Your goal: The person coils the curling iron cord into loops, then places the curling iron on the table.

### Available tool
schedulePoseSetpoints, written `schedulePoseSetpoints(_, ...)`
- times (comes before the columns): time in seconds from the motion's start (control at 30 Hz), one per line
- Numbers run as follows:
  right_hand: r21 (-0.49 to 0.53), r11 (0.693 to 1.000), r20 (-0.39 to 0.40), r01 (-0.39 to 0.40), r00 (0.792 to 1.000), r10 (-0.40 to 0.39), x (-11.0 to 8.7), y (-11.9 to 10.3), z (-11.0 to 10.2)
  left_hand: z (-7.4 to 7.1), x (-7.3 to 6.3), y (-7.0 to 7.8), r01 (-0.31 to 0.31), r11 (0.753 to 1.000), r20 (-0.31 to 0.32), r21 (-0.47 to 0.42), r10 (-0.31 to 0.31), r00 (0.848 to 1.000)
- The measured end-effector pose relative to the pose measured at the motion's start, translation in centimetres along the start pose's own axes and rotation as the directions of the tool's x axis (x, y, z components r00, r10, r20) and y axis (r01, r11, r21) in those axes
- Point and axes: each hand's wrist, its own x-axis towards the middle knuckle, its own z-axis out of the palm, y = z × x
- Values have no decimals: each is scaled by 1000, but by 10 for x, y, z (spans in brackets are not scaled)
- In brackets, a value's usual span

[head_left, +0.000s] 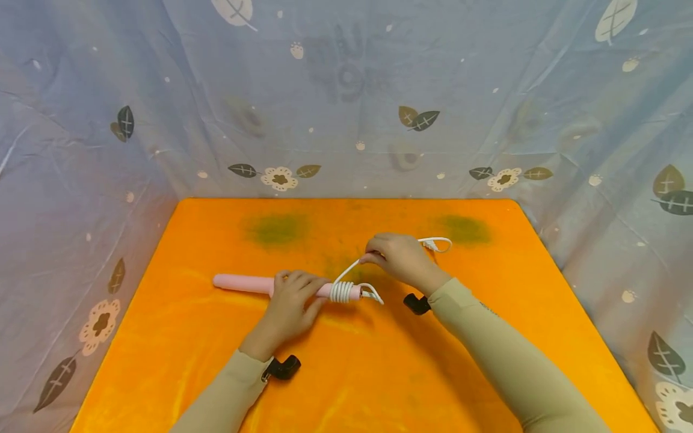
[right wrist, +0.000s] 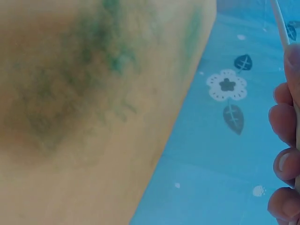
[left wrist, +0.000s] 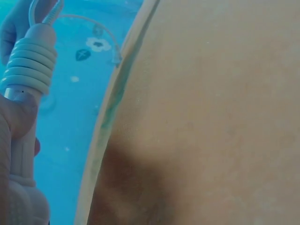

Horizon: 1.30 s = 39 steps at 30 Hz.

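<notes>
A pink curling iron (head_left: 243,282) lies lengthwise before me, its long barrel pointing left. My left hand (head_left: 292,304) grips its handle, with the thumb along the near side. White cord (head_left: 341,292) is wound in several tight coils round the handle's right end, and a short loop sticks out beyond it. From the coils the cord rises to my right hand (head_left: 403,258), which pinches it between thumb and fingers. Past that hand, the cord's free end with a white plug (head_left: 430,244) hangs in a loop. The left wrist view shows the coils (left wrist: 30,65) close up, just beyond the thumb.
An orange-covered table (head_left: 216,373) with greenish stains lies under the hands. Blue-grey curtains (head_left: 346,90) printed with leaves and flowers stand behind it and on both sides. A black camera mount (head_left: 284,368) sits on the left wrist, another (head_left: 417,304) on the right.
</notes>
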Motion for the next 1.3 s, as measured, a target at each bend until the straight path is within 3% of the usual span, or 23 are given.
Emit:
schedulePoseSetpoints(0.13,3,999,-17,36,999,-36,1,1,4,-1,1,-1,2,1000,14,-4,-2,1000)
schedulePoseSetpoints(0.3,12,998,-42,65,997,-65,-2,5,26,-1,0,0,-10,1000,-7,-18,10,1000)
schedulePoseSetpoints(0.47,38,998,25,43,999,-44,-11,-2,47,-3,1,3,-21,999,-66,-35,19,998)
schedulePoseSetpoints(0.57,120,993,86,10,996,-20,-19,-11,58,-5,2,5,-8,999,-103,-49,3,995)
schedulePoseSetpoints(0.67,187,981,80,-45,996,31,-28,-23,65,-6,5,6,16,998,-124,-57,-23,992)
schedulePoseSetpoints(0.7,183,982,66,-44,997,32,-30,-27,69,-6,6,6,22,998,-131,-56,-29,991)
schedulePoseSetpoints(0.8,33,999,34,-10,999,9,-34,-41,77,-7,10,6,33,998,-149,-52,-40,988)
schedulePoseSetpoints(0.9,-96,995,33,41,999,-38,-35,-54,83,-5,12,5,46,998,-165,-49,-53,985)
schedulePoseSetpoints(1.1,-47,999,63,-1,998,4,-35,-73,78,-2,20,3,108,994,-154,-19,-110,982)
schedulePoseSetpoints(1.3,-104,992,0,76,997,-77,-32,-79,66,3,25,2,157,984,-31,84,-155,987)
